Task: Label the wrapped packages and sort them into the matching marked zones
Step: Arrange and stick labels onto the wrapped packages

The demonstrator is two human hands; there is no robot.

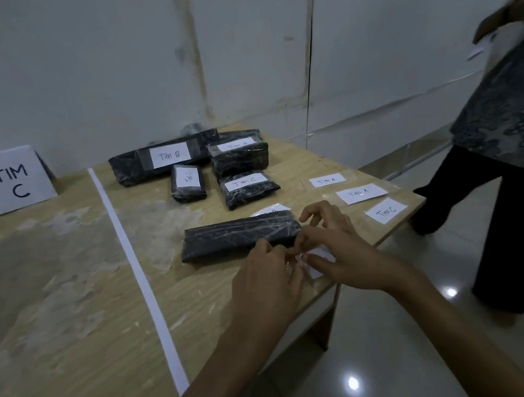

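Beside the black package (241,236), left hand (267,279) and right hand (336,248) pinch a label (320,260).

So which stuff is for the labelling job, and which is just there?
For the job: long black wrapped package; white paper label held by left hand and right hand; white TIM C sign.
Just there: person in patterned top.

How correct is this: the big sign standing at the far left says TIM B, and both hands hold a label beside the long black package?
Not quite. The big sign reads TIM C, not TIM B, as the head view shows. The rest holds: the left hand and the right hand hold a label beside the long black package.
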